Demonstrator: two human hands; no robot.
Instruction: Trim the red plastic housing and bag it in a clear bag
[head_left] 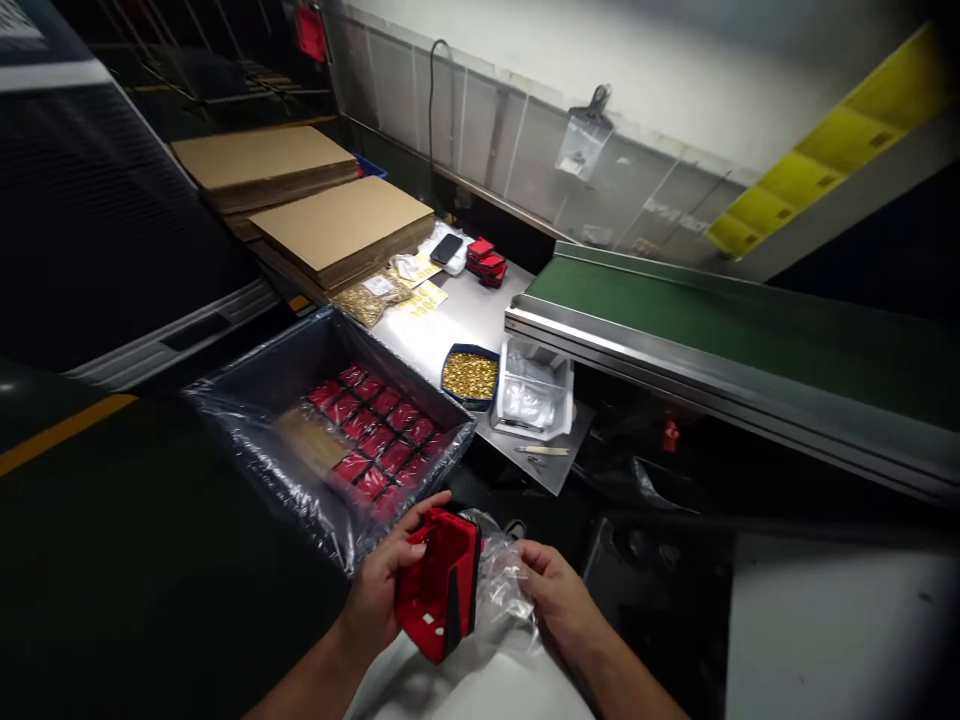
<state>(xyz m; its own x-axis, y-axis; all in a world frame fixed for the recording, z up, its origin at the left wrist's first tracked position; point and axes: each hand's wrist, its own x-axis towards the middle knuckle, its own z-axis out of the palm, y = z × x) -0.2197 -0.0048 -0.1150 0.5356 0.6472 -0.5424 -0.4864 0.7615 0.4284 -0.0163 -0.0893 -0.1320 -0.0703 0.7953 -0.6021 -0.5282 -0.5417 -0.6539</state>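
1. The left hand (386,590) grasps a red plastic housing (439,585) at the bottom centre of the view, fingers curled over its top edge and thumb on its near face. The housing is held tilted, its hollow side toward the camera.
2. The right hand (555,595) pinches a clear plastic bag (502,585) that lies against the right side of the housing; the fingers are closed on the film.
3. Both hands are above a pale surface (465,690) at the lower edge of the frame.
4. Just beyond the left hand stands a dark crate (262,370) lined with clear film. Rows of red bagged parts (379,430) cover its floor, with a brown card piece (311,440) lying beside them.
5. Behind the crate runs a metal worktable (450,330). On it: a blue tray of brass-coloured small parts (470,375), a white bin (534,385) holding clear bags, a phone (447,248), a small stack of red parts (486,262), and yellow labels (424,297).
6. Flat cardboard stacks (341,225) occupy the far left end of the table.
7. A green conveyor belt (720,320) with a metal side rail extends to the right.
8. A grey panelled wall (525,140) closes the rear; a clipped bag (585,140) hangs on it. The room is dim.
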